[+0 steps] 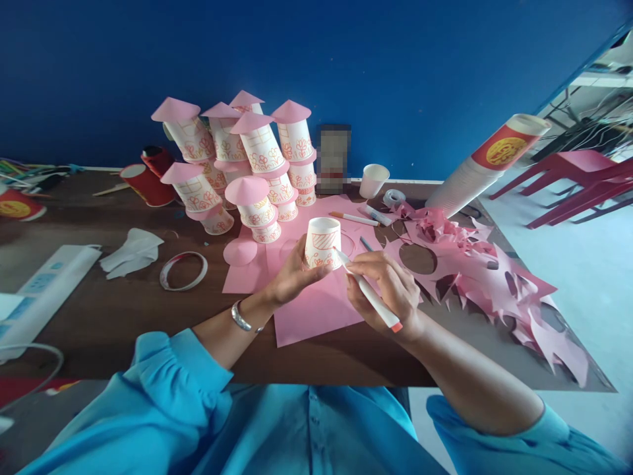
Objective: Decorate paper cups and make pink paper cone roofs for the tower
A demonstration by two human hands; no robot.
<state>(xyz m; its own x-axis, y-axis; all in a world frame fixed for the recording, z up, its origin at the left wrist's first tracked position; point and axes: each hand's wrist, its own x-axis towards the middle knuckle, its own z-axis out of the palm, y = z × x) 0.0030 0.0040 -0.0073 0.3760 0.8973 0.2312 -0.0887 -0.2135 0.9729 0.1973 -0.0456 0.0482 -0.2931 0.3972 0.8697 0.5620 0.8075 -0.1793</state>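
Note:
A white paper cup (322, 227) with red-orange line drawings is held in my left hand (300, 274), fingers wrapped round its side and base. My right hand (388, 290) grips a white felt-tip pen (373, 300) with an orange end. Its tip is at the cup's right side, close to or touching the drawn shape. Beneath both hands lie sheets of pink paper (316, 316). Behind to the left stand several paper-cup towers (262, 148) with pink cone roofs and drawn flowers. A loose pink cone (240, 251) lies just left of my left hand.
At right are pink paper scraps (494, 284) and a tall leaning stack of cups (475, 171). A plain cup (374, 180), a tape roll (394, 198) and another pen (353, 218) lie behind. Left are a larger tape roll (183, 270), crumpled tissue (131, 254) and a power strip (47, 297).

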